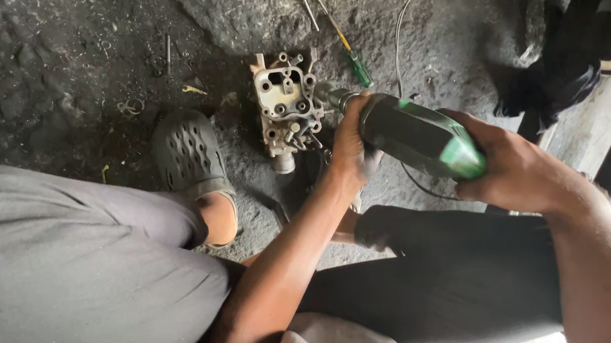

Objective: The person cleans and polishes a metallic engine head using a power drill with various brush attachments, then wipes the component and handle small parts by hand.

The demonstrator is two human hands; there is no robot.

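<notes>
I sit low on the dark, dirty, oily floor point(28, 67), with my big grey trouser leg point(56, 270) bent on my left. My grey rubber clog with holes point(191, 160) stands flat on the floor just left of the metal part. In both hands I hold a green and black power drill point(412, 136). It is tilted, with its nose pointing down and left. My right hand point(508, 171) is wrapped around its green back end. My left hand point(350, 149) is closed around its front, near the nose. The nose touches the pale, dirty metal engine block with round holes point(284, 107), which lies on the floor just in front of my left hand. A thin screwdriver with a green handle point(348, 50) lies just beside it, above the drill.
</notes>
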